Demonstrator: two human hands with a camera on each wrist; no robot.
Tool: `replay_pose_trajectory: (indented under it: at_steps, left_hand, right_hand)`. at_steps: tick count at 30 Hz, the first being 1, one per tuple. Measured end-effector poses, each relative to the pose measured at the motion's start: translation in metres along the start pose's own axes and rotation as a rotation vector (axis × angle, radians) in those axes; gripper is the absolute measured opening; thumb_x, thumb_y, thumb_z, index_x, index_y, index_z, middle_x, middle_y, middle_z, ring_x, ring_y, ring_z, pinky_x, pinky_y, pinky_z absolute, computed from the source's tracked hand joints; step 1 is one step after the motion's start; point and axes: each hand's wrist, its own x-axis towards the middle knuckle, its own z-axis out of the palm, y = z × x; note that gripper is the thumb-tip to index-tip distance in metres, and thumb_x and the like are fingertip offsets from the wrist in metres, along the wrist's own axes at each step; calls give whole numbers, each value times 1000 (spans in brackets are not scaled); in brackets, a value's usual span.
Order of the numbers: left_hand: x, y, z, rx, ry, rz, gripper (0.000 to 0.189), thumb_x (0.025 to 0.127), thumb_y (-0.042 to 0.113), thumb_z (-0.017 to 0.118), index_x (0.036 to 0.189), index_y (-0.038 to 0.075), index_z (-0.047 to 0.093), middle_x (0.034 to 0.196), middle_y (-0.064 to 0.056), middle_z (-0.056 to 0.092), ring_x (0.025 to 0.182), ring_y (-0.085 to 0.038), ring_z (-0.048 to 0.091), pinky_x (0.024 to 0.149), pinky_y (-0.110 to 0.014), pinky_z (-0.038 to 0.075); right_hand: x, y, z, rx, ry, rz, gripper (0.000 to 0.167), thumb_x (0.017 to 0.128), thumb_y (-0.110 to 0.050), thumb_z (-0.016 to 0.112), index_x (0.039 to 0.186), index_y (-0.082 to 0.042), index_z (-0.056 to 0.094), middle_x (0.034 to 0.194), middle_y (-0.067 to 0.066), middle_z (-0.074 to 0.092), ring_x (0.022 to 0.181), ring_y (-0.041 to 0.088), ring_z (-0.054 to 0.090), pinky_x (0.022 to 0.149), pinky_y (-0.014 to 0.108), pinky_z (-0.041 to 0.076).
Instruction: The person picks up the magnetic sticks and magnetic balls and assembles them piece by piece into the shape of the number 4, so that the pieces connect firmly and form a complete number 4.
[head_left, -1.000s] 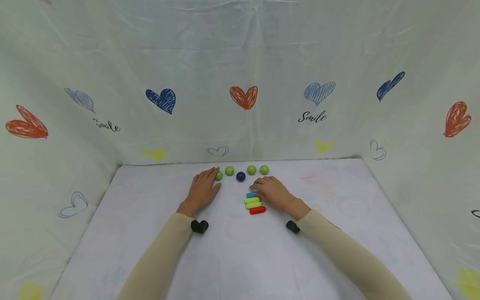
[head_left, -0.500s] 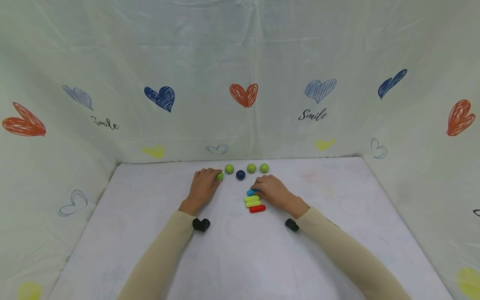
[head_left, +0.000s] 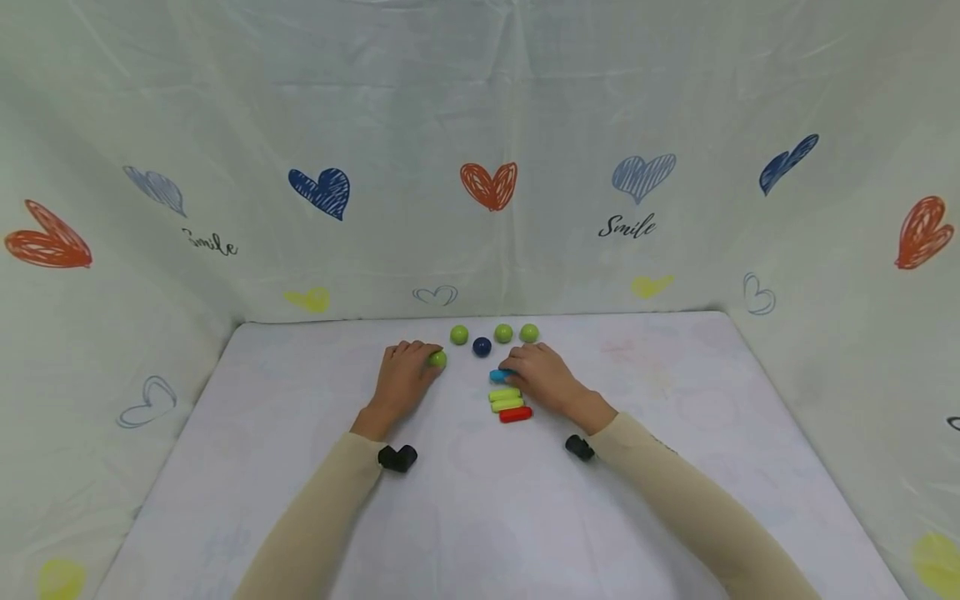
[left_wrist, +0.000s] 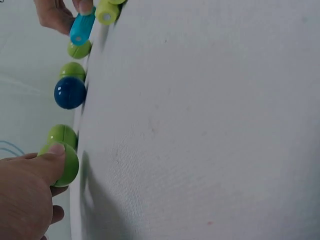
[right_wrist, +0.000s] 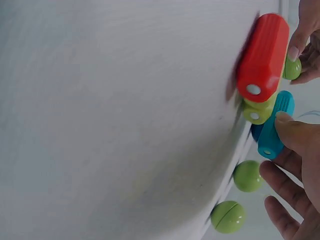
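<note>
My left hand pinches a green ball between thumb and fingers, at the left end of a loose row of balls. In the left wrist view the ball appears lifted off the table, with its shadow beside it. My right hand grips a short bright-blue ridged cylinder by thumb and fingers, just behind two yellow-green cylinders and a red one. A dark blue ball sits between the hands, among the other green balls.
Two more green balls lie near the back edge, behind the right hand. A white-covered table meets a white curtain printed with hearts. Black wrist cameras hang at both sleeves.
My left fingers have closed round the green ball and drawn it slightly nearer. My right hand has taken the bright-blue cylinder and moved it back, away from the yellow-green ones.
</note>
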Motion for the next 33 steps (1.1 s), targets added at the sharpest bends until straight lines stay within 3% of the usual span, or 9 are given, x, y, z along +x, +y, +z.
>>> replay_pose_trajectory:
  at_steps: [9, 20, 33]
  left_hand:
    - [-13, 10, -2, -29, 3, 12, 37, 98, 22, 79, 131, 10, 71, 124, -8, 74, 116, -29, 62, 111, -53, 42]
    - [-23, 20, 2, -17, -10, 19, 38, 97, 26, 80, 131, 13, 71, 123, -5, 75, 117, -27, 63, 112, -52, 42]
    - [-30, 25, 4, -29, 45, 57, 35, 95, 25, 81, 127, 12, 73, 118, -5, 76, 111, -27, 64, 107, -52, 44]
  right_hand:
    - [8, -15, -1, 35, 41, -6, 17, 96, -13, 80, 112, -10, 80, 103, 1, 75, 101, 22, 69, 99, 40, 53]
    - [15, -26, -2, 48, 31, -10, 19, 96, -15, 79, 115, -11, 80, 107, 1, 76, 104, 22, 69, 98, 40, 53]
    - [18, -33, 1, 58, 32, -42, 19, 97, -16, 79, 115, -11, 79, 110, 2, 75, 107, 21, 69, 100, 40, 53]
